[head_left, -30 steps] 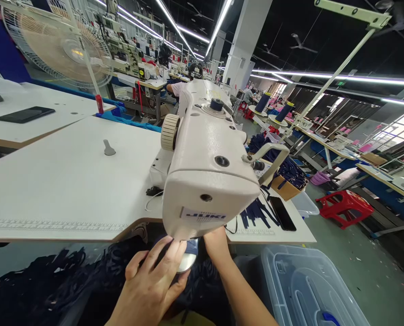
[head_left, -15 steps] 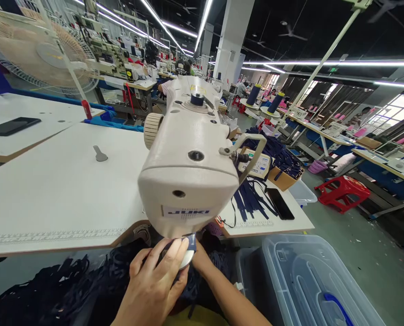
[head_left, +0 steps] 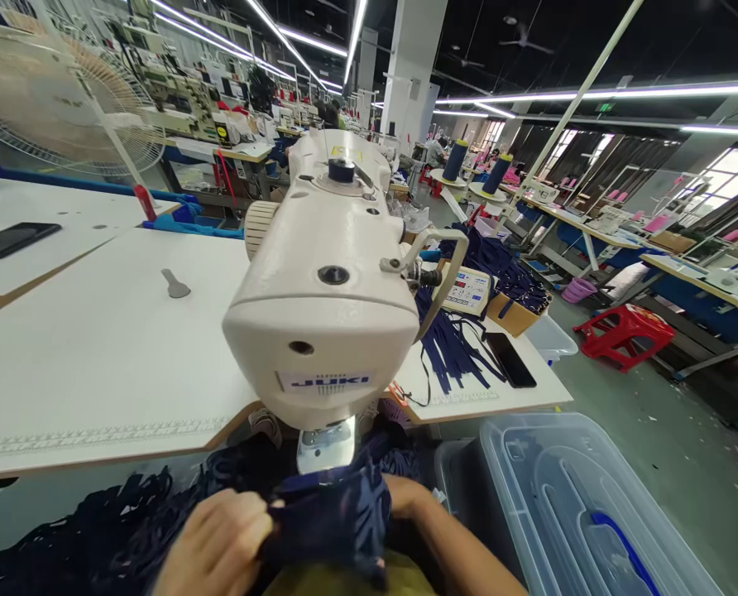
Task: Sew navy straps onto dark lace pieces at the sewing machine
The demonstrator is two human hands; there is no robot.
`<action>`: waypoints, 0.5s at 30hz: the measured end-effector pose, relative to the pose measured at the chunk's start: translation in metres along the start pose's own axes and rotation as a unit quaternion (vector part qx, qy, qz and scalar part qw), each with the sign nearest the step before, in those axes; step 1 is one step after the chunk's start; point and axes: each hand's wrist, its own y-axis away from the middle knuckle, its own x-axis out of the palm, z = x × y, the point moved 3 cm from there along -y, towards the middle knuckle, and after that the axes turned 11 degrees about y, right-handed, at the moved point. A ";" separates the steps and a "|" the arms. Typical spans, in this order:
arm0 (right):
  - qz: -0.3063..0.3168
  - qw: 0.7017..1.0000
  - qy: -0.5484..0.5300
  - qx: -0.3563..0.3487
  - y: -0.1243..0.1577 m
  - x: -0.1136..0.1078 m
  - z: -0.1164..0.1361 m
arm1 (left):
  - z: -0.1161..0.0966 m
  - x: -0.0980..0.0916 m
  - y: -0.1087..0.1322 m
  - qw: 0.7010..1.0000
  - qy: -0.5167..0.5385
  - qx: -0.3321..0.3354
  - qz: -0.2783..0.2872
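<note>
Lying in a dark tangle at the lower left, navy strips (head_left: 89, 538) sit below the front edge of a white table (head_left: 108, 348). Next comes my left hand (head_left: 217, 538), slightly blurred, knuckles up, its fingers curled into a near fist and closed on the left edge of a bunched navy fabric (head_left: 325, 517). That fabric is between my two hands, low and close to me, just in front of the metal plate (head_left: 327, 447) under the head of a white sewing machine (head_left: 319, 331). My right hand (head_left: 401, 497) is at the fabric's right edge, its forearm (head_left: 462, 538) slanting in from the lower right; those fingers are hidden behind the cloth, so I cannot tell how far they are closed. Farther right, a black phone (head_left: 510, 360) lies on the table, and nearer me stands a clear plastic box (head_left: 580, 497).
</note>
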 end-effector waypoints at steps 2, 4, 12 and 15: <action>0.058 0.998 -0.003 0.022 0.017 -0.019 -0.011 | 0.029 -0.011 0.027 0.997 -0.046 -0.062 0.025; 0.111 0.993 -0.006 0.031 0.033 -0.037 -0.016 | 0.054 -0.013 0.051 0.981 -0.103 -0.130 0.099; -0.010 1.000 -0.008 0.023 0.043 -0.031 0.020 | 0.021 0.051 0.038 0.950 0.001 -0.181 0.254; -0.106 0.991 -0.079 0.016 0.039 -0.020 0.039 | -0.017 0.062 -0.007 0.973 0.083 -0.089 0.195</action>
